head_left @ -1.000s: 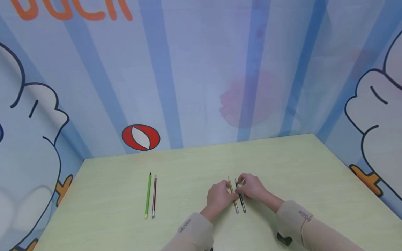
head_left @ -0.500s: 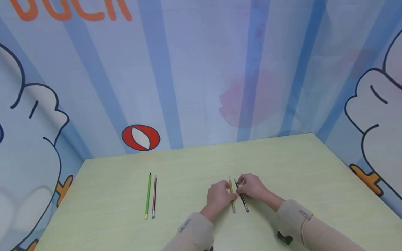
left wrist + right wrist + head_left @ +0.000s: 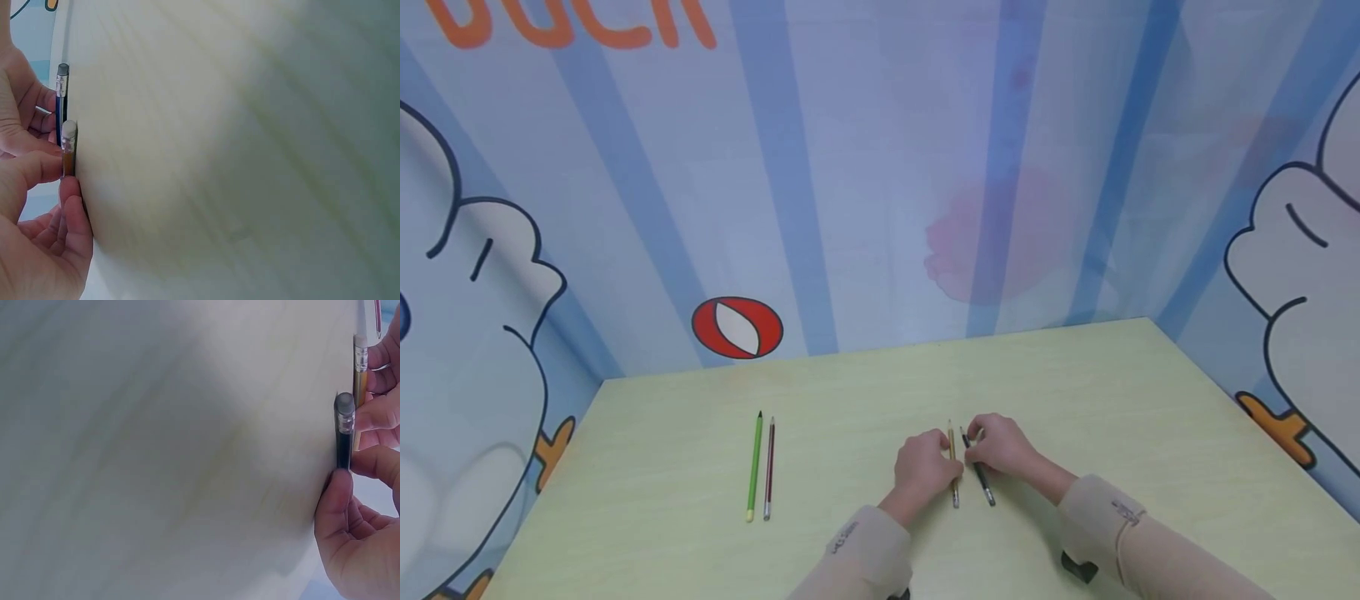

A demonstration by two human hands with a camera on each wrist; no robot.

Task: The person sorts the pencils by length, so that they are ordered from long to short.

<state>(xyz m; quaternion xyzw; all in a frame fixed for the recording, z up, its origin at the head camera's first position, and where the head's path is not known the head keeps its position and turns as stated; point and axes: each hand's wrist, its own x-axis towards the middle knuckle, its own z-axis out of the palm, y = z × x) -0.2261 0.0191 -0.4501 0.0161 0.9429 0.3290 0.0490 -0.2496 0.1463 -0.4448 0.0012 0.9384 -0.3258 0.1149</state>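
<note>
Pinching a yellow pencil (image 3: 955,495) over the bench (image 3: 647,500), the left hand (image 3: 922,467) sits near the right hand (image 3: 1006,446), which pinches a dark pencil (image 3: 982,483); a green pencil (image 3: 755,467) and a maroon pencil (image 3: 770,467) lie well to the left, and whether the pinched pair rests flat is hard to tell

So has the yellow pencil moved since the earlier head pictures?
Yes: in the head view, the yellow pencil has turned, its eraser end swinging left, toward the unmoved green pencil.
</note>
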